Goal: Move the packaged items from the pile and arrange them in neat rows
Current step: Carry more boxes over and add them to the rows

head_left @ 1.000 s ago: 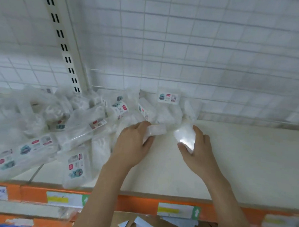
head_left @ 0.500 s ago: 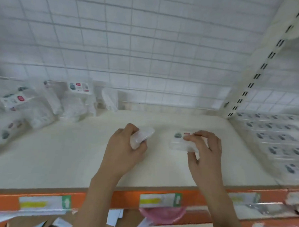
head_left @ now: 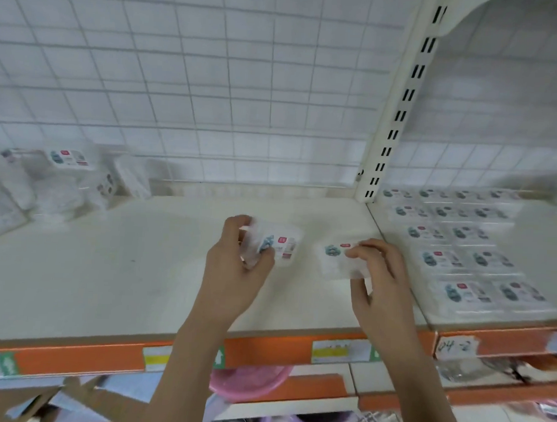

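Left packet [head_left: 277, 246]: clear plastic pack clamped in the left hand [head_left: 236, 272], held above the shelf [head_left: 124, 268]; its label carries a teal figure and a small red square, the print too blurred to read.
Right packet [head_left: 339, 258]: like pack pinched by the right hand [head_left: 379, 279], fingers [head_left: 361, 251] on its top face, thumb beneath; same teal-and-red label, unreadable.
Hands: apart, each closed on its own packet, side by side over the middle of the shelf.
Arranged rows [head_left: 460, 247]: packets lying flat, labels up, in neat rows on the neighbouring shelf at right.
Pile [head_left: 58, 182]: loose packets heaped at the far left against the wire grid back [head_left: 212, 80].
Slotted upright [head_left: 399, 114]: divides the two bays.
Shelf edge [head_left: 280, 348]: orange strip with white-and-yellow tags.
Handwritten tag [head_left: 456, 346]: seems to read "04-2".
Pink basin [head_left: 250, 382]: on the shelf below.
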Motion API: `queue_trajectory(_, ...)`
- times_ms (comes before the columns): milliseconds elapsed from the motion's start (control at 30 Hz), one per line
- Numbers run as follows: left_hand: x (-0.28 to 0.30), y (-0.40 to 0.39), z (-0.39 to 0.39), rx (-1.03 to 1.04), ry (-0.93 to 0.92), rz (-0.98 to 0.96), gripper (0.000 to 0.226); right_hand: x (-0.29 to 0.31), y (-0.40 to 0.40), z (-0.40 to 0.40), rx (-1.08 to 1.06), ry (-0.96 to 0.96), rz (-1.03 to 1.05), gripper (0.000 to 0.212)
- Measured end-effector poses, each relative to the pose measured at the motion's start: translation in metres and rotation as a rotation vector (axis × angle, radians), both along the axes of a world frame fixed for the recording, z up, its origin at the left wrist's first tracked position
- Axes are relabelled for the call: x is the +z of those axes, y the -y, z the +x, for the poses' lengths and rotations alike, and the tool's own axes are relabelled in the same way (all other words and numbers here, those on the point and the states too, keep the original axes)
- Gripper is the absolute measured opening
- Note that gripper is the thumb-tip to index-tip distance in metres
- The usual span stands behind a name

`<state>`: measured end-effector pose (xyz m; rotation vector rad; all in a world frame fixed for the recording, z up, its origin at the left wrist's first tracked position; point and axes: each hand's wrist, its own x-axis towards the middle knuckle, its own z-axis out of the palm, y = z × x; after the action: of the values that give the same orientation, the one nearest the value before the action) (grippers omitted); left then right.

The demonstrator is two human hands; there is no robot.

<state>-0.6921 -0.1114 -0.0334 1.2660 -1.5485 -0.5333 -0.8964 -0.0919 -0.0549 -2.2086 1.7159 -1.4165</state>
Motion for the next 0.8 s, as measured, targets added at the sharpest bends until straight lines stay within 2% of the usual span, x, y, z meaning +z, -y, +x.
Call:
queue_trajectory(67,-0.001,0.003,-0.004,-0.044,-0.013,-0.013,0.061,0.002,0.003,-0.006,-0.008,-0.002,0.007,0.055)
queue_trajectory(100,-0.001,0.004,-0.007,-0.061,0.019,-0.021,0.065,0.003,0.004,-0.010,-0.012,0.005,0.013,0.055)
queue_trajectory(267,0.003,0.016,-0.038,-0.114,0.145,0.000,0.059,0.005,0.012,-0.040,-0.016,0.001,0.004,0.055)
queue_trajectory(467,0.005,0.030,-0.111,-0.229,0.117,0.107,0.104,0.006,0.025,-0.114,-0.032,-0.018,-0.039,0.049)
queue_trajectory(567,0.009,0.036,-0.168,-0.180,0.100,0.085,0.099,0.007,0.027,-0.170,-0.060,-0.021,-0.041,0.054)
queue_trajectory(700,0.008,0.037,-0.257,-0.135,0.064,0.092,0.078,0.007,0.028,-0.266,-0.077,-0.033,-0.038,0.054)
queue_trajectory(800,0.008,0.036,-0.323,-0.052,0.301,0.108,0.077,0.004,0.028,-0.335,-0.146,-0.064,-0.035,0.041)
